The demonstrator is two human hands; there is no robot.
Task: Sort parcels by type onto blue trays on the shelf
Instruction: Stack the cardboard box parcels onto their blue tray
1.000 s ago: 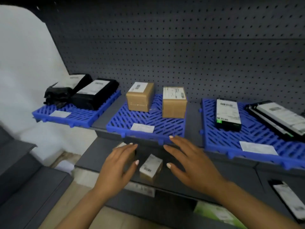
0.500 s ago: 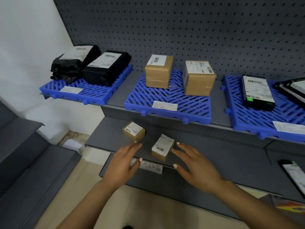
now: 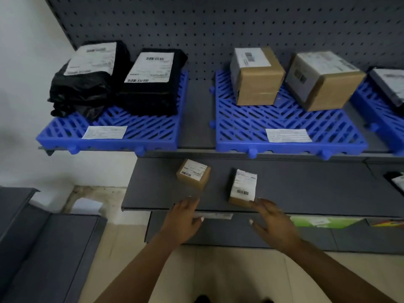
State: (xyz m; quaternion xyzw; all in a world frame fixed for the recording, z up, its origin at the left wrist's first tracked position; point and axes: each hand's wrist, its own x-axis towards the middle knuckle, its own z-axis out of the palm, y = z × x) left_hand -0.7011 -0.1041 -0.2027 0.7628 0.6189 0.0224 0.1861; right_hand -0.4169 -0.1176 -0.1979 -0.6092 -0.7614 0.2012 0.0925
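Cardboard boxes, two small ones (image 3: 193,177) (image 3: 242,188), sat unsorted near the lower shelf's (image 3: 306,189) front edge; we had drawn our left hand (image 3: 184,219) and right hand (image 3: 274,224) back, fingers spread, holding nothing.

Third blue tray (image 3: 371,99): cut off by the right edge; only its left corner shows.
Grey parcel (image 3: 389,86) on that tray: mostly out of frame, label blurred.
Black packet (image 3: 395,180) on the lower shelf: cropped at the right edge, label unreadable.
Labels on the cardboard boxes (image 3: 251,56): smeared by motion, print too blurred to read.
Tray cards (image 3: 288,135): ruled lines visible, text too small to tell.
Green item (image 3: 314,221) under the lower shelf: partly hidden by the shelf edge; its kind cannot be told.
Right hand (image 3: 273,221) fingertips: blurred; contact with the small labelled box (image 3: 243,186) cannot be told.
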